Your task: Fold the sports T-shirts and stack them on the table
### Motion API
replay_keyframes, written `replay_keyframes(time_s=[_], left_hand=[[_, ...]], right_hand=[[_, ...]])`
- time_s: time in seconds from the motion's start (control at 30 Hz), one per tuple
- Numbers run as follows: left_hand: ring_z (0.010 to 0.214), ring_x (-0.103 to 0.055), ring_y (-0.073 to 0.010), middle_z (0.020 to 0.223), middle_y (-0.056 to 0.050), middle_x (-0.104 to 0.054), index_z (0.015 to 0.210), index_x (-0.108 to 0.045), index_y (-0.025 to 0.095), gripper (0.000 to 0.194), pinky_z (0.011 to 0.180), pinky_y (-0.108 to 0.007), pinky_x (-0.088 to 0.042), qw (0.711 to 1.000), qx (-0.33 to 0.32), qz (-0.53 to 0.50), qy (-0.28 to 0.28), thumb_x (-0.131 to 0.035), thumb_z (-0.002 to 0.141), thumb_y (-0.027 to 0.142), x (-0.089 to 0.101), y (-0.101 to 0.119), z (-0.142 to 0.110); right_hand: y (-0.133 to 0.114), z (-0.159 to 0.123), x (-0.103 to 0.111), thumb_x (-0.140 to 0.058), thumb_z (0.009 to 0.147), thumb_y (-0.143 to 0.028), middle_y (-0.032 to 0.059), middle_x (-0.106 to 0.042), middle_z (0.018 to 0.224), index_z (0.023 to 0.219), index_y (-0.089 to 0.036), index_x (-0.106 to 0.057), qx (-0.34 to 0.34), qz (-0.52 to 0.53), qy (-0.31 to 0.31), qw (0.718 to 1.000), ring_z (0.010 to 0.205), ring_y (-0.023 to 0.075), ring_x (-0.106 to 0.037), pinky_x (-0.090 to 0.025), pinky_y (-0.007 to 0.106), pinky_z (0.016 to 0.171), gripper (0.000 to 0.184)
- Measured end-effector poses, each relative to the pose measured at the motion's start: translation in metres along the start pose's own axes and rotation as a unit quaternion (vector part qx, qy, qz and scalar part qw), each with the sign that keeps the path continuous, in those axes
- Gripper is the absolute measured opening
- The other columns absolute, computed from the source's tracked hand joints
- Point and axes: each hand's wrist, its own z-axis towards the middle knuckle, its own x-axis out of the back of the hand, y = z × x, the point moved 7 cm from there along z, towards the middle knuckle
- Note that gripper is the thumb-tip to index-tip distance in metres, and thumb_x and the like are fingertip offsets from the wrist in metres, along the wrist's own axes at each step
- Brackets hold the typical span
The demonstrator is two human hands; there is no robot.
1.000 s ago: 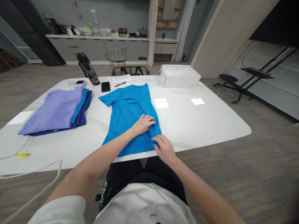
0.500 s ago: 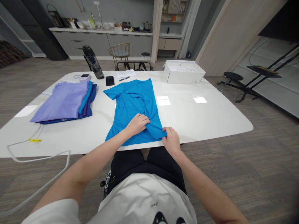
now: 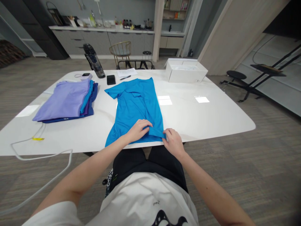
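Note:
A bright blue T-shirt (image 3: 133, 110) lies on the white table in front of me, its right side folded in lengthwise and one short sleeve pointing left. My left hand (image 3: 139, 130) rests on the lower part of the shirt, fingers bent and pinching a fold of its cloth. At the lower right corner, my right hand (image 3: 173, 142) has its thumb and fingers closed on the hem. Left of the shirt sits a stack of folded clothes (image 3: 64, 99), light purple on top with blue and dark purple beneath.
On the white table (image 3: 199, 119) stand a dark water bottle (image 3: 94, 62) and an open white box (image 3: 185, 73). A black wallet-like item (image 3: 111, 79), a pen (image 3: 125, 77) and a paper sheet (image 3: 127, 72) lie near the far edge. A white cable (image 3: 42, 158) hangs off the left front.
The lower right part of the shirt has been drawn flatter and its folded edge is straighter. Both hands have shifted only slightly and stay on the cloth.

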Motion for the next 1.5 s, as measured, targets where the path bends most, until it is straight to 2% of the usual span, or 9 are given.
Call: replay_keyframes(time_s=[0.07,0.23,0.47,0.63,0.73,0.9,1.1,1.27,1.5], left_hand=[[0.113,-0.059,-0.0196,0.118,-0.005,-0.069,0.119,-0.063,0.025,0.029,0.098,-0.037,-0.039,1.0,0.01,0.012,-0.007,-0.045,0.098,0.017,0.002,-0.002,-0.003],[0.115,-0.057,-0.0213,0.118,-0.007,-0.068,0.119,-0.067,0.026,0.03,0.099,-0.038,-0.036,0.994,-0.061,0.052,-0.067,-0.046,0.099,0.019,-0.009,0.014,-0.01],[0.106,-0.059,-0.0194,0.112,-0.004,-0.07,0.099,-0.067,0.023,0.019,0.094,-0.037,-0.038,0.999,0.009,0.027,-0.041,-0.048,0.096,0.023,0.007,0.002,-0.026],[0.1,-0.059,-0.0204,0.108,-0.004,-0.069,0.087,-0.066,0.022,0.009,0.092,-0.038,-0.037,0.994,-0.016,0.046,-0.096,-0.057,0.086,0.019,0.001,0.013,-0.04],[0.096,-0.06,-0.0186,0.103,-0.003,-0.069,0.093,-0.065,0.022,0.012,0.09,-0.036,-0.037,0.996,0.0,0.043,-0.077,-0.053,0.093,0.023,0.0,0.013,-0.038],[0.095,-0.061,-0.0189,0.099,-0.004,-0.066,0.103,-0.062,0.022,0.024,0.084,-0.035,-0.039,0.993,0.035,0.096,-0.064,-0.046,0.103,0.041,-0.012,0.01,-0.029],[0.096,-0.064,-0.0188,0.101,-0.003,-0.067,0.105,-0.061,0.025,0.022,0.085,-0.033,-0.044,0.993,0.049,0.063,-0.084,-0.049,0.102,0.042,-0.019,0.011,-0.023],[0.094,-0.066,-0.0193,0.1,-0.002,-0.069,0.104,-0.063,0.026,0.015,0.081,-0.032,-0.05,0.993,0.109,0.021,-0.05,-0.051,0.101,0.035,0.002,-0.015,-0.009],[0.088,-0.067,-0.0201,0.102,-0.004,-0.069,0.103,-0.066,0.025,0.014,0.075,-0.032,-0.052,0.981,0.191,0.023,-0.025,-0.054,0.096,0.029,0.029,-0.083,0.03]], right_hand=[[0.0,-0.001,0.001,-0.054,0.088,-0.013,0.0082,-0.066,0.098,0.105,-0.02,-0.062,-0.005,0.014,0.006,1.0,0.087,0.0245,-0.059,-0.045,0.037,0.081,0.02],[-0.003,-0.003,0.003,-0.052,0.088,-0.01,0.0054,-0.068,0.091,0.107,-0.021,-0.064,0.001,0.058,0.021,0.998,0.08,0.0224,-0.061,-0.047,0.036,0.079,0.025],[0.006,-0.007,0.01,-0.049,0.094,-0.013,0.0078,-0.065,0.099,0.105,-0.023,-0.069,0.007,0.082,0.046,0.996,0.095,0.0234,-0.062,-0.049,0.036,0.085,0.025],[-0.005,-0.011,0.007,-0.055,0.096,-0.02,0.0078,-0.067,0.099,0.11,-0.02,-0.072,0.091,0.058,-0.032,0.994,0.093,0.0224,-0.06,-0.043,0.039,0.086,0.022],[-0.006,-0.007,0.009,-0.056,0.1,-0.03,0.0061,-0.068,0.09,0.105,-0.02,-0.072,0.095,0.051,-0.058,0.993,0.087,0.0205,-0.06,-0.04,0.038,0.084,0.02],[-0.004,0.013,0.012,-0.051,0.103,-0.033,0.0065,-0.068,0.089,0.093,-0.02,-0.069,0.081,0.051,-0.039,0.995,0.086,0.0205,-0.06,-0.039,0.036,0.082,0.024],[-0.005,0.028,-0.007,-0.046,0.105,-0.035,0.0033,-0.07,0.079,0.085,-0.021,-0.066,0.098,0.04,-0.161,0.981,0.071,0.0173,-0.062,-0.04,0.032,0.074,0.031],[0.009,0.058,-0.007,-0.048,0.102,-0.045,0.0011,-0.065,0.062,0.075,-0.024,-0.067,0.036,0.008,-0.2,0.979,0.058,0.0174,-0.058,-0.035,0.03,0.062,0.039],[0.027,0.13,-0.029,-0.052,0.1,-0.041,-0.0001,-0.067,0.067,0.078,-0.024,-0.066,0.006,0.041,-0.206,0.978,0.062,0.0169,-0.062,-0.034,0.027,0.059,0.031]])
